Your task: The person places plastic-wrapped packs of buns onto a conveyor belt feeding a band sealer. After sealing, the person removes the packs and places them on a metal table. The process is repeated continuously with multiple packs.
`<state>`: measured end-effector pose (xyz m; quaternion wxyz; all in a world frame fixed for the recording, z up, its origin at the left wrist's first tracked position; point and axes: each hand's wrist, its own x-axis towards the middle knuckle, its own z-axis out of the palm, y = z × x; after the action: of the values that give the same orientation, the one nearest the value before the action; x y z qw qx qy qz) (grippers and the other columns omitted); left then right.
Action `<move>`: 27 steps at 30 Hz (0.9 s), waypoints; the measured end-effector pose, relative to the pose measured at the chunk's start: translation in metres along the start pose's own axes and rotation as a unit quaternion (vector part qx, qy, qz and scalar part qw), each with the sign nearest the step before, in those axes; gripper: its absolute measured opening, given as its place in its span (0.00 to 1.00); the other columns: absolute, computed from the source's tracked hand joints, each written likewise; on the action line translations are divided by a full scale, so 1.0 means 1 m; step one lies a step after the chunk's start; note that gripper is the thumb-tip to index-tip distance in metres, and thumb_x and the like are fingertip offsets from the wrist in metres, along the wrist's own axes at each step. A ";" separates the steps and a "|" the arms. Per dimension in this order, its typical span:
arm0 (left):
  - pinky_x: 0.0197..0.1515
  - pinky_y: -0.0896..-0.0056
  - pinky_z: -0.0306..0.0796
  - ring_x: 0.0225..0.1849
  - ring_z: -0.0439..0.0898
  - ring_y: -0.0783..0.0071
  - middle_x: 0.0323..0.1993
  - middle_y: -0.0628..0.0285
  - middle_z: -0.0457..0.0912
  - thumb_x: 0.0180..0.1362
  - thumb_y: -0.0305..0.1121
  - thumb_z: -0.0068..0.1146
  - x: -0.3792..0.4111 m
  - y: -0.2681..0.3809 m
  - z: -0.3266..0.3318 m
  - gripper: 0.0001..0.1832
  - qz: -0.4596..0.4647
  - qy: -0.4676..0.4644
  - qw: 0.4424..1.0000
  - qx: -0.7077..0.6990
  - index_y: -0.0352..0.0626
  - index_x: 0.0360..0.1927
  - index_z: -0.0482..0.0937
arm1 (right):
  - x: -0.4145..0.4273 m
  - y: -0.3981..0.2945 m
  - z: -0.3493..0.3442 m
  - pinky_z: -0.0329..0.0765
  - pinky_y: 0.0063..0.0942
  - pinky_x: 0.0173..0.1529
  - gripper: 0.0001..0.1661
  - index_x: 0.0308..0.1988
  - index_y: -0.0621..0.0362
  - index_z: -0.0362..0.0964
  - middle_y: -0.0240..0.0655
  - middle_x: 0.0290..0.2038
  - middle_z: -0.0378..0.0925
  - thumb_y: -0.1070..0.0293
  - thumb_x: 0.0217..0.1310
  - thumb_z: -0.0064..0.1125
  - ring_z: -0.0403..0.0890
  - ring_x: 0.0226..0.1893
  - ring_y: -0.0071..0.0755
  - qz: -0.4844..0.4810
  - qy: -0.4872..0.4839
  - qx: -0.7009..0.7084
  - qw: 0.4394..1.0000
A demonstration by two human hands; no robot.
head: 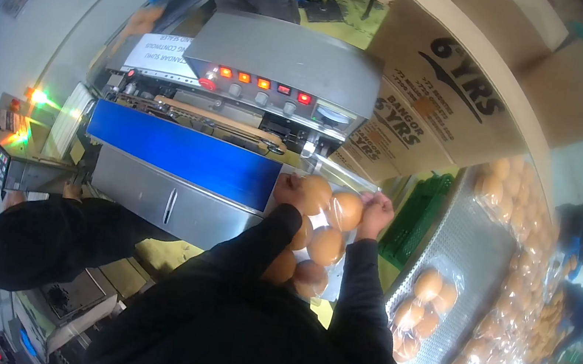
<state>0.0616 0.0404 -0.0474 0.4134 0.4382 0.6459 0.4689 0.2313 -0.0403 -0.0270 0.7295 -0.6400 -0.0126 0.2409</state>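
Note:
A clear plastic bag of round brown buns [326,245] lies before me at the right end of the blue conveyor belt [184,153] of a band sealer [286,58]. My left hand [291,190] grips the bag's top edge at its left corner, beside the belt's end. With its fingers closed on the right corner of that edge, my right hand [376,210] holds the film stretched towards the sealer's inlet. Several buttons glow on the sealer's front panel.
A perforated metal table [474,252] at right bears more bagged buns [424,312]. A green plastic crate [420,217] and printed cardboard boxes [426,95] stand nearby. Co-workers are at left, at far right and behind the sealer, one wearing blue gloves.

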 end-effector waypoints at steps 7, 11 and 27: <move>0.32 0.60 0.72 0.27 0.80 0.59 0.22 0.52 0.80 0.57 0.39 0.56 0.045 0.018 -0.034 0.14 -0.027 0.009 0.992 0.123 0.37 0.27 0.76 | -0.016 0.014 0.044 0.75 0.26 0.28 0.05 0.35 0.67 0.67 0.44 0.26 0.78 0.76 0.63 0.46 0.77 0.22 0.31 0.001 -0.001 -0.009 1.000; 0.32 0.58 0.73 0.28 0.82 0.54 0.23 0.50 0.80 0.59 0.37 0.53 0.072 0.024 -0.055 0.13 -0.011 0.015 0.991 0.131 0.37 0.27 0.76 | -0.027 0.024 0.076 0.75 0.25 0.27 0.06 0.35 0.66 0.68 0.43 0.26 0.78 0.74 0.64 0.47 0.76 0.22 0.30 0.005 -0.016 -0.030 0.999; 0.62 0.48 0.57 0.59 0.65 0.44 0.51 0.46 0.71 0.53 0.33 0.53 0.047 0.061 -0.181 0.17 0.470 -0.369 0.774 0.208 0.40 0.47 0.74 | -0.071 0.050 0.162 0.72 0.21 0.25 0.05 0.32 0.67 0.69 0.35 0.19 0.74 0.76 0.60 0.52 0.75 0.19 0.25 0.011 -0.085 -0.012 0.996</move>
<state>-0.1117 0.0516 0.0452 0.2471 0.9019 0.2389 0.2616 0.0988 0.0868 -0.0240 0.7151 -0.6263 -0.0701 0.3025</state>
